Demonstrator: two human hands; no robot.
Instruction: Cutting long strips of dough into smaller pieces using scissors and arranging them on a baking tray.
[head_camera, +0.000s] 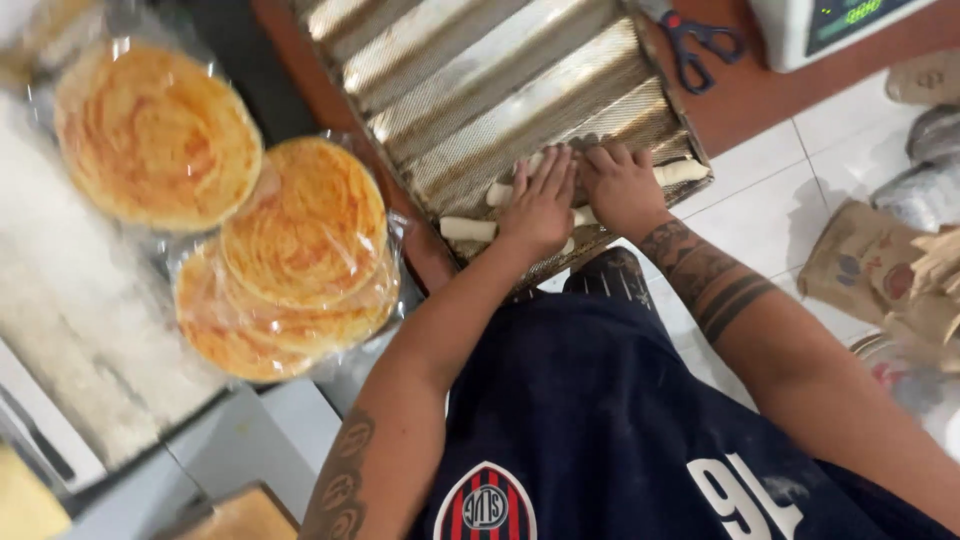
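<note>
A long perforated metal baguette tray (480, 90) with several curved channels lies on a brown counter. In its nearest channel rests a pale rope of dough (468, 229), its other end (682, 172) showing at the right. My left hand (541, 205) and my right hand (620, 185) lie side by side, palms down, pressing on the middle of the dough, which they hide there. Fingers are flat and slightly spread.
Bagged round flatbreads sit at the left: one (155, 135) apart, a stack (300, 250) nearer the tray. Blue-handled scissors (700, 45) and a white scale (840, 25) lie beyond the tray. Paper bags (880, 265) stand on the tiled floor at the right.
</note>
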